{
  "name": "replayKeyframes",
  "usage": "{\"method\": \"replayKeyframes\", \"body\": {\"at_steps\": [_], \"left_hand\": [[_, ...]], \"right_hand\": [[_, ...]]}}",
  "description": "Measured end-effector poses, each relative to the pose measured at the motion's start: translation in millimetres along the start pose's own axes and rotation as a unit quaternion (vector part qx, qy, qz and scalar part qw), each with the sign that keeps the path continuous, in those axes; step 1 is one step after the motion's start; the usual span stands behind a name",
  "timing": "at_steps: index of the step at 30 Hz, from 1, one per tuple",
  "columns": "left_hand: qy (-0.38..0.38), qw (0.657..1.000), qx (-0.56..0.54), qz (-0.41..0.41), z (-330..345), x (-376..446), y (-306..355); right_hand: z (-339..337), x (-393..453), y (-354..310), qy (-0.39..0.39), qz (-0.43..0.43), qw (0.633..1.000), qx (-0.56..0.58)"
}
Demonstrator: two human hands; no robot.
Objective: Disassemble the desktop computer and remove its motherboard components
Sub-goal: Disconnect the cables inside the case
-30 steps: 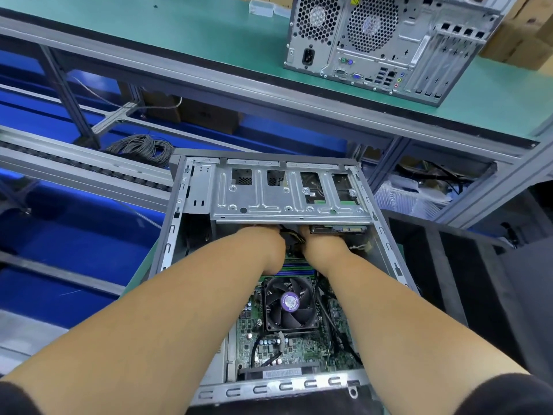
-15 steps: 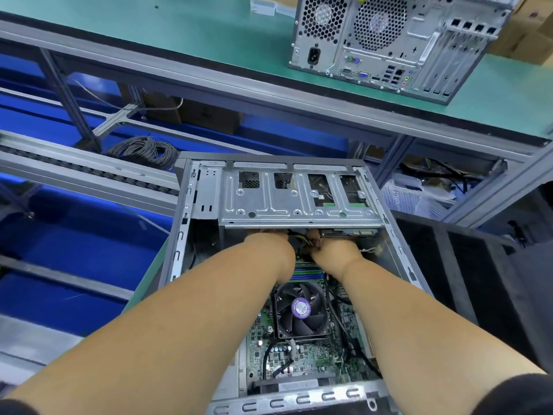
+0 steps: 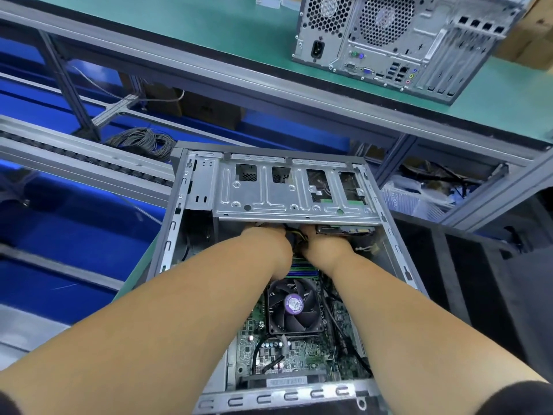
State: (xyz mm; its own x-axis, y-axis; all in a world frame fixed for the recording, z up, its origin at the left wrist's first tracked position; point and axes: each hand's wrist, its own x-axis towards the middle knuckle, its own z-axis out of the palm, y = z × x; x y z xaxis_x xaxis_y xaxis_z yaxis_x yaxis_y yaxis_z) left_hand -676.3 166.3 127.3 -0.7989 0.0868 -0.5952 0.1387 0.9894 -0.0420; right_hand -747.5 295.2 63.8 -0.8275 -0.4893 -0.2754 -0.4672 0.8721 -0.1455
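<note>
I'm reaching both hands, left hand [image 3: 267, 239] and right hand [image 3: 321, 242], under the drive cage [image 3: 287, 193] at twelve o'clock inside the open computer case [image 3: 170, 235]; fingers hidden, grip impossible to tell. The motherboard [image 3: 299, 351] is lying below my wrists at six o'clock.

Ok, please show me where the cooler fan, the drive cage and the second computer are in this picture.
cooler fan [image 3: 294, 304], head view, on its purple hub sticker.
drive cage [image 3: 270, 194], head view, on the bare metal top plate.
second computer [image 3: 386, 31], head view, on the rear panel at the large fan grille.
</note>
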Motion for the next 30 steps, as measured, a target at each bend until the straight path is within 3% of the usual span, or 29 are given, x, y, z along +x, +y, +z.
{"method": "replayKeyframes", "body": {"at_steps": [4,18,30], "left_hand": [[0.004,1.0,0.001,-0.007,-1,0,0],[0.0,1.0,0.004,-0.004,1,-3,-2],[0.003,1.0,-0.002,-0.005,-1,-6,1]], "right_hand": [[2,-3,1,0.034,0.011,0.999,-0.038],[7,2,3,-0.015,0.104,0.994,-0.012],[-3,-7,8,-0.006,0.049,0.994,-0.101]]}}
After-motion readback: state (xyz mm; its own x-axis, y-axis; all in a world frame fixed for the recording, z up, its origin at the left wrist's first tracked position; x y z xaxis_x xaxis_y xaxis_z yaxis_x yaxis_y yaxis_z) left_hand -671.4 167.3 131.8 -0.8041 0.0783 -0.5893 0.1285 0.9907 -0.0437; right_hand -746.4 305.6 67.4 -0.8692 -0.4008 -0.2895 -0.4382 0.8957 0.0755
